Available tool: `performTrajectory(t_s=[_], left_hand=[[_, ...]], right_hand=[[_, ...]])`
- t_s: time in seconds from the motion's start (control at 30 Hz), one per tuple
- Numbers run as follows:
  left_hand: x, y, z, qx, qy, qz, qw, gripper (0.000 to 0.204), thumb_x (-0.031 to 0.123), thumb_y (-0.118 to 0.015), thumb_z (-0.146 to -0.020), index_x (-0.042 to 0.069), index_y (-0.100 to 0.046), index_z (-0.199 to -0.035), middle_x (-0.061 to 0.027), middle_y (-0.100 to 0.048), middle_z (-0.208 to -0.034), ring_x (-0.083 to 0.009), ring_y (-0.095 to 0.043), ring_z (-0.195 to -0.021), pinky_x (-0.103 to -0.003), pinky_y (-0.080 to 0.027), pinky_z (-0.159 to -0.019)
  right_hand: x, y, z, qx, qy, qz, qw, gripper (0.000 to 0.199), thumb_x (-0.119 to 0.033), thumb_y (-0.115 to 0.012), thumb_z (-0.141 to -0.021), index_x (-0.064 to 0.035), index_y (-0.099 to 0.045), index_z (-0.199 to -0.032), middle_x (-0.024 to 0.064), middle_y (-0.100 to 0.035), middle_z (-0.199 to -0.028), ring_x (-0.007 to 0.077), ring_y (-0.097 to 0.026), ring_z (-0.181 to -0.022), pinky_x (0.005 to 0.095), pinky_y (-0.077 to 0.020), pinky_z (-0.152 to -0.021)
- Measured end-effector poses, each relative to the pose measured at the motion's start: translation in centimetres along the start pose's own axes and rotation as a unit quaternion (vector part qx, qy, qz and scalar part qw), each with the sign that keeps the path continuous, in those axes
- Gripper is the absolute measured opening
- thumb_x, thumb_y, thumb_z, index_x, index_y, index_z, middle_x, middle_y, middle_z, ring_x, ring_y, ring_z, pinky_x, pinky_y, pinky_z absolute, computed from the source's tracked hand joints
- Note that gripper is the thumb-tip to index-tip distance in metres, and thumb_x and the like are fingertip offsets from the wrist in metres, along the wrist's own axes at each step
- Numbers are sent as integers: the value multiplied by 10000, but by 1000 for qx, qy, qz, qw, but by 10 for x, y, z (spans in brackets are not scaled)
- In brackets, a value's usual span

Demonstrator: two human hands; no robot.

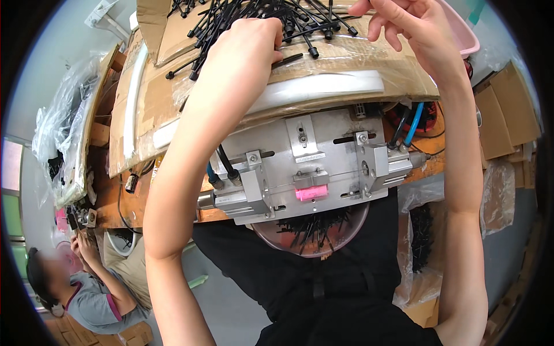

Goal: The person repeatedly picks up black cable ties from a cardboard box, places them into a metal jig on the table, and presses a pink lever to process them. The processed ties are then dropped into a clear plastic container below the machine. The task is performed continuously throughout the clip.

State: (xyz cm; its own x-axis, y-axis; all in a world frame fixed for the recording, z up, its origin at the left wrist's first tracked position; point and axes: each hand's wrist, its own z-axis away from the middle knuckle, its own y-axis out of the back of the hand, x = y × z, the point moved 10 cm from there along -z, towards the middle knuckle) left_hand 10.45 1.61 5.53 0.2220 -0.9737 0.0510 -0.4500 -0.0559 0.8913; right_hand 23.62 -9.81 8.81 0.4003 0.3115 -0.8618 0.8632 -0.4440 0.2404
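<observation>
A heap of thin black rods with thicker collared ends [242, 14] lies on a cardboard sheet [334, 57]. My left hand [251, 43] reaches into the heap's near side with its fingers curled in. Its fingertips are mostly hidden, so what they grip does not show. A short black rod [288, 60] lies right by its thumb. To the right of the heap, my right hand [407, 23] hovers at the top edge, fingers bent and apart, with nothing visible in it. Below both arms is a metal fixture [334, 135] with a pink block [311, 192] at its centre.
Cylinder blocks [245, 193] with air hoses flank the fixture. White foam strips [323, 85] edge the cardboard. A bowl of black rods [271, 239] sits under the fixture, and a bag-lined box [427, 242] stands right. A pink bin [461, 34] is at upper right. Another person [104, 300] works at lower left.
</observation>
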Motion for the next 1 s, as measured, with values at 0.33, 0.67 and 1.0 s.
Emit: performTrajectory(t_s=[0.33,0.67,1.0], left_hand=[[-22,69,-27,-143,179,374,899,151,196,-625,-961,58,-658,-1012,-15,-593,-803,-83,-526,-667,-218,-459,-609],[5,53,86,-28,155,489,858,211,128,-637,-953,28,-600,-1135,-23,-630,-979,-49,-515,-812,-183,-408,-733],[68,44,166,120,99,159,975,633,-135,-716,-701,36,-581,-1295,-58,-577,-897,-151,-511,-763,-278,-459,-689]], right_hand=[[-15,50,22,97,61,-83,990,282,-238,-575,-1005,26,-608,-1099,155,-709,-871,142,-671,-582,177,-450,-415],[-13,74,75,284,0,-99,954,275,-226,-567,-1007,4,-597,-1155,97,-679,-980,98,-614,-665,167,-478,-546],[-6,55,98,302,18,-90,949,249,-176,-601,-972,11,-614,-1136,146,-686,-999,156,-642,-722,248,-511,-615]])
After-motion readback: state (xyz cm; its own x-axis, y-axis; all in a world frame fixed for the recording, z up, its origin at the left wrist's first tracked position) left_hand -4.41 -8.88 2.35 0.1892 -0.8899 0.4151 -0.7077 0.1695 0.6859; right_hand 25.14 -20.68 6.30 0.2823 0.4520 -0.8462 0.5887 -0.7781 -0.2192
